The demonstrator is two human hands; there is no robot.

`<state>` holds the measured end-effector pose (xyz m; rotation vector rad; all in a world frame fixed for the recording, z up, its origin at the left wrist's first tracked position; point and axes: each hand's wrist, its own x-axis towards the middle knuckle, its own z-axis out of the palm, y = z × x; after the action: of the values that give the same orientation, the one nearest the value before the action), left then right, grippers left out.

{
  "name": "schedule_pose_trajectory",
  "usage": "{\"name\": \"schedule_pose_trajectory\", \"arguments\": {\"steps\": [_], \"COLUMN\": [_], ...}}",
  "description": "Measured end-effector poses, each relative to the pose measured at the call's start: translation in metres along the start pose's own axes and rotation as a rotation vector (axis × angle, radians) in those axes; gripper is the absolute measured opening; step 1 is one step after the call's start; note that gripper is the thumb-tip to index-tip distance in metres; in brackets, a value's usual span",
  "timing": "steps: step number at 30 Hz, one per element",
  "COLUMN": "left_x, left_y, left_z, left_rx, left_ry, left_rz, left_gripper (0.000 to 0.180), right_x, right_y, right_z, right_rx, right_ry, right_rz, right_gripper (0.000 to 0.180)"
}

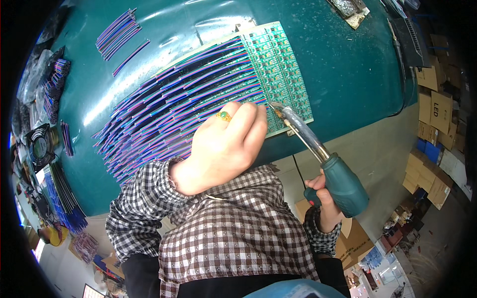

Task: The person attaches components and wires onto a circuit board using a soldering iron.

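Note:
A panel of green circuit boards (283, 64) lies on the bench, with rows of blue, red and black ribbon wires (164, 94) fanning out to its left. My left hand (223, 144), with a green-stoned ring, is closed over the wires at the panel's near edge. Its fingertips are turned down and partly hidden, pinching a ribbon wire by the pads. My right hand (328, 211) grips the green handle of a gun-shaped soldering iron (345, 186). The iron's metal barrel slants up and left, and its tip is at the boards just right of my left fingers.
A bundle of ribbon wires (118, 34) and a loose strip (130, 58) lie on the green mat (343, 74). More wire bundles (64, 198) and a black fan (39, 148) line the left side. A small metal stand (352, 11) sits at the far right. Cardboard boxes (437, 114) stand beyond the bench.

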<state>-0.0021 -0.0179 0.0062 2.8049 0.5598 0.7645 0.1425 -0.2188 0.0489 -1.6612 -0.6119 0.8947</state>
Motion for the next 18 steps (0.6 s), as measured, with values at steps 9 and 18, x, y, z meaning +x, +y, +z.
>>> {"name": "schedule_pose_trajectory", "arguments": {"steps": [9, 18], "left_x": [0.0012, 0.0014], "left_y": [0.0003, 0.0005], "left_z": [-0.0013, -0.0007], "left_rx": [-0.008, -0.01], "left_ry": [-0.017, -0.007], "left_rz": [-0.008, -0.008], "left_gripper": [0.034, 0.033], "right_x": [0.0014, 0.0017], "right_y": [0.0021, 0.0043], "right_z": [0.0006, -0.0022], "right_rx": [-0.012, -0.007], "right_ry": [-0.007, 0.003], "right_rz": [-0.017, -0.088], "right_gripper": [0.047, 0.047]}}
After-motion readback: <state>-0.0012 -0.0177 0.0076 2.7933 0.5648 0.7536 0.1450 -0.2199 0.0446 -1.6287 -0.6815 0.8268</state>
